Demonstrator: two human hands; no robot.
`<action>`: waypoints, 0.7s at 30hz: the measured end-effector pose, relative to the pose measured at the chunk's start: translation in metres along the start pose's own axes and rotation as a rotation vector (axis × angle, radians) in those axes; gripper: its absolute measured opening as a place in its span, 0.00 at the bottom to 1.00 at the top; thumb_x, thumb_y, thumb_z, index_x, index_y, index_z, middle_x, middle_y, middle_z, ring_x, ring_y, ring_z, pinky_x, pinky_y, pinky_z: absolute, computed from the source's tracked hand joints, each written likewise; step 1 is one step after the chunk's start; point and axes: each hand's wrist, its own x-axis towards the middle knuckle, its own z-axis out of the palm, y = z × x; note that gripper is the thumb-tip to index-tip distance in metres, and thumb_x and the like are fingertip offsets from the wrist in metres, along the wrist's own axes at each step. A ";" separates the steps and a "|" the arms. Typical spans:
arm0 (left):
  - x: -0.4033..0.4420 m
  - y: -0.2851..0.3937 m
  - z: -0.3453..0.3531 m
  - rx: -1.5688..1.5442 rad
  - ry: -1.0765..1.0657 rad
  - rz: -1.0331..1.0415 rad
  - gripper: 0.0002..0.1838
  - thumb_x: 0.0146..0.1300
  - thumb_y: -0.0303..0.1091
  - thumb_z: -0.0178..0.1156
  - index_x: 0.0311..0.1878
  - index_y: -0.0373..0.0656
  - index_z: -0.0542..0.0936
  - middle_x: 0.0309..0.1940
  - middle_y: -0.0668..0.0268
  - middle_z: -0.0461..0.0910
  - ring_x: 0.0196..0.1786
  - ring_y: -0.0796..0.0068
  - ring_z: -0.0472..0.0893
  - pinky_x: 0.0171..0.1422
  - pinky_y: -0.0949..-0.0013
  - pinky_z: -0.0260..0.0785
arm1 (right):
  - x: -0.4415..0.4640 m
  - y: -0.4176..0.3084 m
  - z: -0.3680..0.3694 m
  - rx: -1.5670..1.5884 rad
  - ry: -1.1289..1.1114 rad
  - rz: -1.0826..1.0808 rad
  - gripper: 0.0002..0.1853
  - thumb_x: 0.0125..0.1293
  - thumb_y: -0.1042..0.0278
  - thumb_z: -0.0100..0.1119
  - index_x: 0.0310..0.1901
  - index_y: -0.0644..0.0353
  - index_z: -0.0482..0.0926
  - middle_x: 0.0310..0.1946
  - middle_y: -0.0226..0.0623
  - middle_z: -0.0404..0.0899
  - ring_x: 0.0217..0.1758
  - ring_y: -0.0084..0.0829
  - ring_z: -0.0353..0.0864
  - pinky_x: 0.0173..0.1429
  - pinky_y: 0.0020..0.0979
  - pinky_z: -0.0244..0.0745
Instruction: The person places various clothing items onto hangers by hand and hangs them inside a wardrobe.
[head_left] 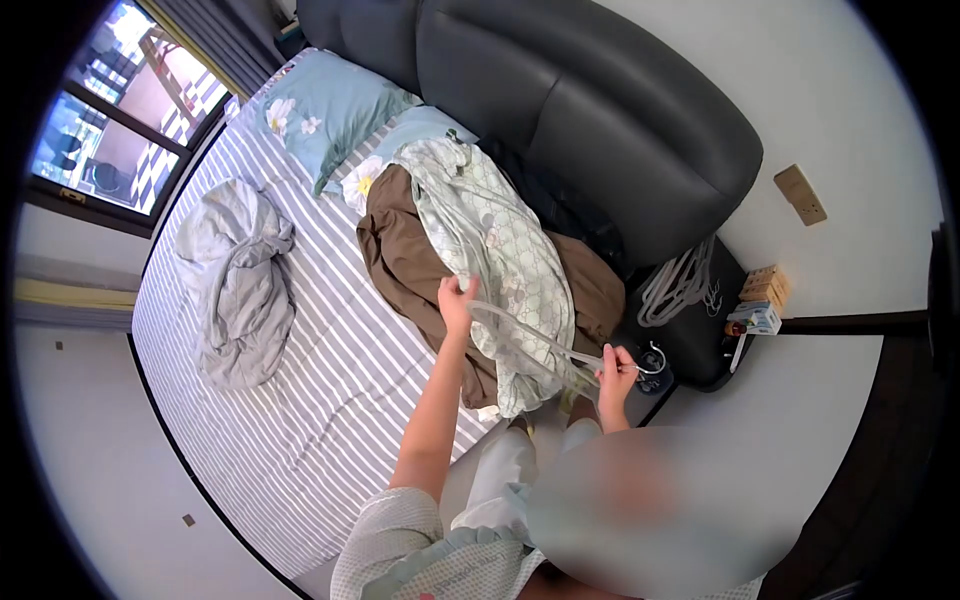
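My right hand (616, 372) is closed on a pale clothes hanger (530, 338) near its neck, with the metal hook sticking out to the right. Closed fingers of my left hand (457, 300) are at the hanger's rounded left end; whether they also pinch cloth is hard to see. Beneath the hanger lies a pale green patterned garment (500, 235), heaped over a brown garment (395, 235) on the bed's near edge.
More hangers (680, 285) lie on a black nightstand (715, 345), beside a wooden box (766, 287) and a small carton (757, 318). A grey crumpled cloth (235, 285) rests on the striped bed (340, 400). Pillows (330, 110) lie by the black headboard (590, 110).
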 end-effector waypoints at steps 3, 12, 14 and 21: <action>-0.027 0.058 -0.008 -0.006 -0.053 0.401 0.10 0.47 0.29 0.62 0.32 0.35 0.77 0.37 0.65 0.74 0.36 0.75 0.72 0.38 0.72 0.65 | 0.004 -0.026 0.009 0.026 -0.106 0.067 0.05 0.63 0.68 0.54 0.35 0.59 0.75 0.17 0.21 0.64 0.15 0.12 0.59 0.18 0.15 0.52; -0.113 0.208 -0.041 -0.969 -0.823 -0.406 0.23 0.55 0.36 0.57 0.52 0.33 0.72 0.44 0.58 0.78 0.44 0.65 0.80 0.49 0.64 0.74 | 0.003 -0.078 0.009 0.290 -0.660 0.207 0.22 0.61 0.68 0.49 0.58 0.58 0.70 0.19 0.21 0.66 0.17 0.12 0.60 0.19 0.17 0.48; -0.129 0.221 -0.036 -1.002 -0.897 -0.506 0.25 0.58 0.41 0.55 0.52 0.31 0.72 0.47 0.55 0.77 0.47 0.64 0.78 0.52 0.63 0.72 | -0.005 -0.063 0.003 0.368 -0.623 0.227 0.22 0.64 0.63 0.48 0.58 0.60 0.68 0.19 0.20 0.65 0.17 0.12 0.58 0.19 0.17 0.48; -0.177 0.257 -0.004 -0.867 -1.230 -0.435 0.17 0.63 0.41 0.53 0.45 0.36 0.77 0.38 0.65 0.80 0.37 0.77 0.78 0.40 0.74 0.71 | -0.031 -0.093 -0.045 0.516 -0.703 0.212 0.13 0.65 0.63 0.46 0.48 0.58 0.71 0.19 0.22 0.68 0.15 0.14 0.60 0.21 0.19 0.51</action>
